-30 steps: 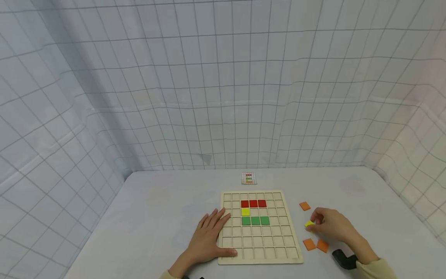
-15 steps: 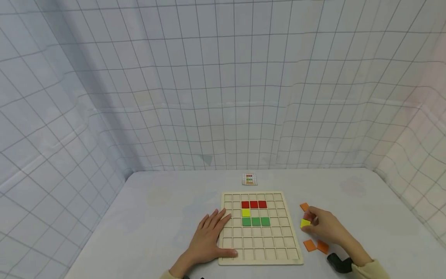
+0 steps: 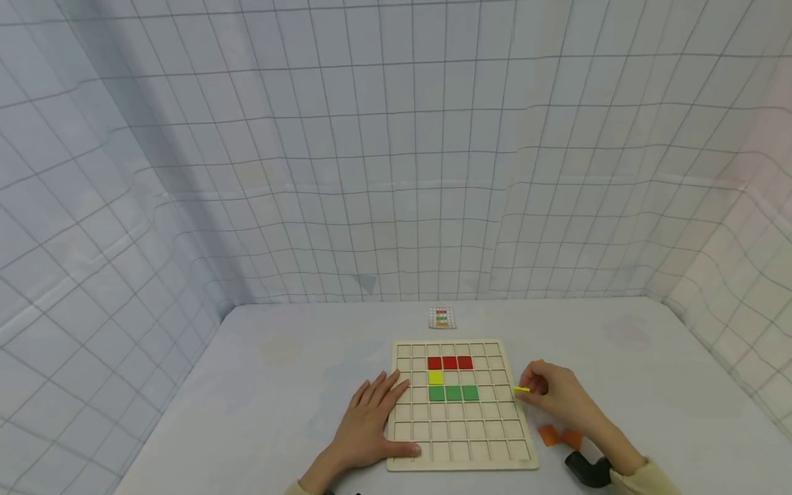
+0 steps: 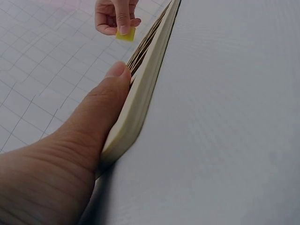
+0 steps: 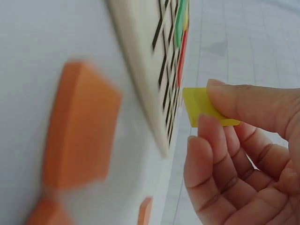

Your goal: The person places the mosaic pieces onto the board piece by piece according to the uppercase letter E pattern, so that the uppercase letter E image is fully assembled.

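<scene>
A: What do the fingers grip?

B: The right hand (image 3: 557,392) pinches one yellow tile (image 5: 196,104) between thumb and fingers, at the right edge of a pale gridded board (image 3: 458,431). Whether tile and board touch cannot be told.

A: And the other hand?

B: The left hand (image 3: 368,423) lies with fingers straight and spread at the board's left edge, its thumb on the surface by the near left corner.

A: How many pieces sit on the board?

B: Seven, in a grid of seven rows by seven columns. Three red tiles (image 3: 449,363) line up in the second row from the far edge. One yellow square (image 3: 436,377) sits below the leftmost red, and three green tiles (image 3: 454,393) fill the next row, the first directly beneath the yellow.

A: Off the board?

B: Three orange tiles (image 3: 548,436) lie to its right on the white worktop (image 3: 297,385): two just beside each other by the right forearm, one mostly hidden behind the hand. One black device (image 3: 589,470) shows at the right wrist.

A: Farther out?

B: One small card (image 3: 442,317), printed with a grid and coloured squares, lies just past the board's far edge. Behind it hangs white cloth (image 3: 433,172) with dark grid lines.
</scene>
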Motion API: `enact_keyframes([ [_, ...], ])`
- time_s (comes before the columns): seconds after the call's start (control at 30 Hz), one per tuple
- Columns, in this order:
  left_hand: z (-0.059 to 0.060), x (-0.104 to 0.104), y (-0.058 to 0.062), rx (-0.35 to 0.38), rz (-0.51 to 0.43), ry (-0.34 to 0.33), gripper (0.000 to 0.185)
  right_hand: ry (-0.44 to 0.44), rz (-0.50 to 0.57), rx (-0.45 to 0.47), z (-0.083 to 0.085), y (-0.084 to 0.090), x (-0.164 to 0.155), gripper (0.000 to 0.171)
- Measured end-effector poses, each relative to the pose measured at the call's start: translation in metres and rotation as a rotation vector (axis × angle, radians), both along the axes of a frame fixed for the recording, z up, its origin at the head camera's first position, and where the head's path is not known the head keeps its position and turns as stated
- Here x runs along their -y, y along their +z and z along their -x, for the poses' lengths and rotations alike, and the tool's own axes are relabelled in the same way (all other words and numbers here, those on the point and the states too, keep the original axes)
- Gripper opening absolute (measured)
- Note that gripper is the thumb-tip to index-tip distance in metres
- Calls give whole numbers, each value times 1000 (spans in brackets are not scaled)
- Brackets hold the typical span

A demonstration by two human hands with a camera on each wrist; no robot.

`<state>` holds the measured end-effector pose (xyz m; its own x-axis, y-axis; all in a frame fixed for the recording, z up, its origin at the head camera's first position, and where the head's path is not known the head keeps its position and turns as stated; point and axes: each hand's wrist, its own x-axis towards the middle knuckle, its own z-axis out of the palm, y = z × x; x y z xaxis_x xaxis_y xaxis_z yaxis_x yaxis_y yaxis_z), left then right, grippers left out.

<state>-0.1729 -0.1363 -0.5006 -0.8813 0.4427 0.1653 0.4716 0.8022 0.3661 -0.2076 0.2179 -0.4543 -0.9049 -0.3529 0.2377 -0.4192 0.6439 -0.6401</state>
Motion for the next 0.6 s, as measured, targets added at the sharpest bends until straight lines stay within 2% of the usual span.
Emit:
enact_keyframes([
  [0.1,0,1,-2,-1,3,4,105,74,30,-3,1,3,14,23],
  [0.37,0,3,-4,5,6,12,105,248,97,73,1,2,55,18],
  [0.6,2,0,-4,2,5,7,105,299,112,143,0,0,83,13],
])
